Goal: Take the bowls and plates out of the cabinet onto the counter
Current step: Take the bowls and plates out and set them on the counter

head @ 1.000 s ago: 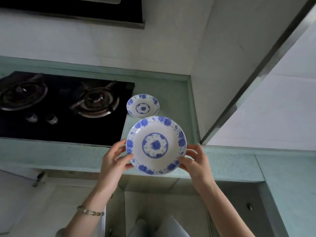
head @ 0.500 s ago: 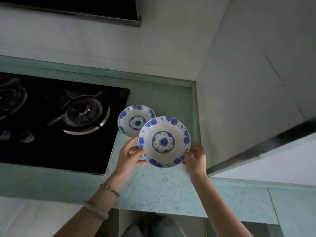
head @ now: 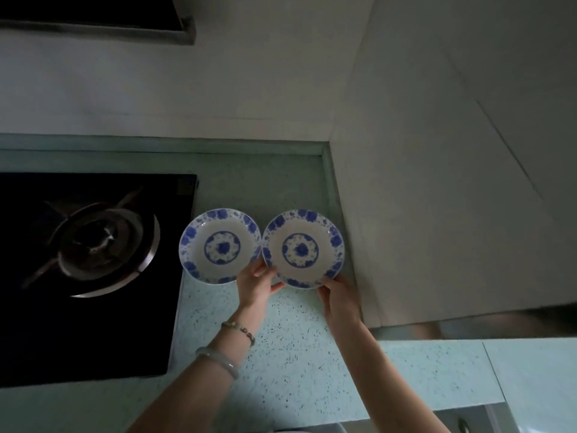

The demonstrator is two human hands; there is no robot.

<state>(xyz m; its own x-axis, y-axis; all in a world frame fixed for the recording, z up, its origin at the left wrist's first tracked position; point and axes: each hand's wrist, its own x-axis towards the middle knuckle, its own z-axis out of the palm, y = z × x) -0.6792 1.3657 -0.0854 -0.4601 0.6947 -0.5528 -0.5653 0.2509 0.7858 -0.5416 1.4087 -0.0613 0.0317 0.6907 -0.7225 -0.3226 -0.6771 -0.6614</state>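
Now the left hand and right hand are pinching the right plate by its near rim; it is probably slippery and breakable.

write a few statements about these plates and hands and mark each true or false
1. The left plate and the right plate are side by side, both face up. True.
2. The left plate rests on the burner. False: it lies on the counter at the edge of the stove, clear of the burner.
3. The left hand and the right hand both grip the right plate at its near rim. True.
4. The bracelets are on the right wrist. False: the bracelets are on the left wrist.
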